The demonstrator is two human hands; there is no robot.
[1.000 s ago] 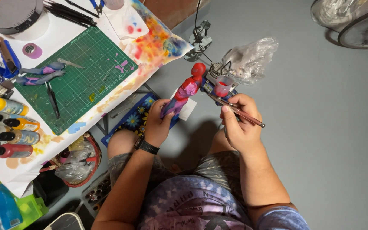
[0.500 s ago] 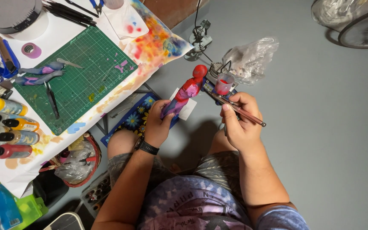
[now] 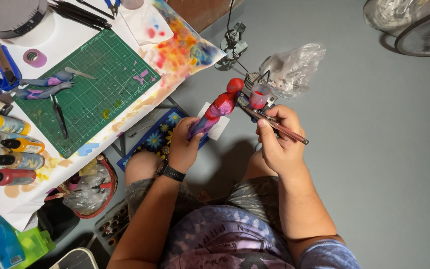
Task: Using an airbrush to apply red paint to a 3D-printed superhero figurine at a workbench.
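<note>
Item 1. Left hand (image 3: 182, 144), black wristwatch (image 3: 170, 173) at the wrist: fingers closed around the lower end of a painted figurine (image 3: 216, 112), a slim moulded body shading from purple at the base through magenta to a red rounded head. The figurine is held tilted, head up and to the right, above the person's knees and clear of the worktop.

Item 2. Right hand (image 3: 278, 142): fingers closed on a slender metal airbrush (image 3: 274, 124) with a small translucent cup holding red paint (image 3: 259, 95) on top. The airbrush tip sits just beside the figurine's upper body; whether it touches cannot be told.

Item 3. Crumpled clear plastic bag (image 3: 294, 67) on the grey floor (image 3: 374, 149), just beyond the right hand.

Item 4. White paper-covered worktop (image 3: 75, 35), to the left of the person, stained with orange, red and blue paint at its near corner.

Item 5. Green gridded cutting mat (image 3: 100, 89) on the worktop, bearing two loose blue-and-purple figure parts (image 3: 46, 85) and a dark-handled tool (image 3: 59, 117).

Item 6. Row of small paint bottles (image 3: 6, 149) with black caps, lying along the left edge of the worktop; yellow, orange and red among them.

Item 7. Blue flower-patterned board (image 3: 158, 134) below the worktop edge, behind the left hand.
</note>
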